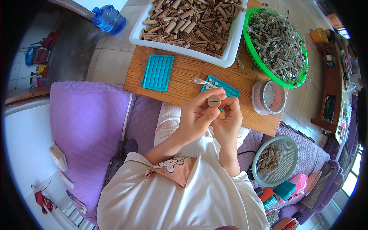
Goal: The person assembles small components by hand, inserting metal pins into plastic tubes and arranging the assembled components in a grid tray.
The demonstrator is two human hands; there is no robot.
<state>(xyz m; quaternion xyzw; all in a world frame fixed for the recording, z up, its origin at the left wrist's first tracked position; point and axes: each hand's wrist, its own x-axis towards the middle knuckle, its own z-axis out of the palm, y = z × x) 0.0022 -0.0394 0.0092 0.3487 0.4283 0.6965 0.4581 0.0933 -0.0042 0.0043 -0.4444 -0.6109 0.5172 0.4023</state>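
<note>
Both my hands meet in front of my chest, over the table's near edge. My left hand point(194, 115) is closed, thumb and fingers pinching a small brown cardboard tube point(214, 101) whose round end, marked by a dark line, faces up. Close against it, my right hand point(230, 117) has its fingers curled together; a bit of brown shows by its fingertips, and what they grip is partly hidden. Just beyond the fingers lies a teal tray point(231, 91) with small white round pieces in some cells. A crinkled clear plastic strip point(199, 81) shows beside that tray.
A second teal tray point(158, 73) lies at the table's left. Behind stand a white bin point(184, 52) of brown half-tubes and a green basket point(256, 61) heaped with clear plastic strips. A tub point(262, 111) holds white pieces. A grey-green colander point(289, 165) sits on the purple sofa.
</note>
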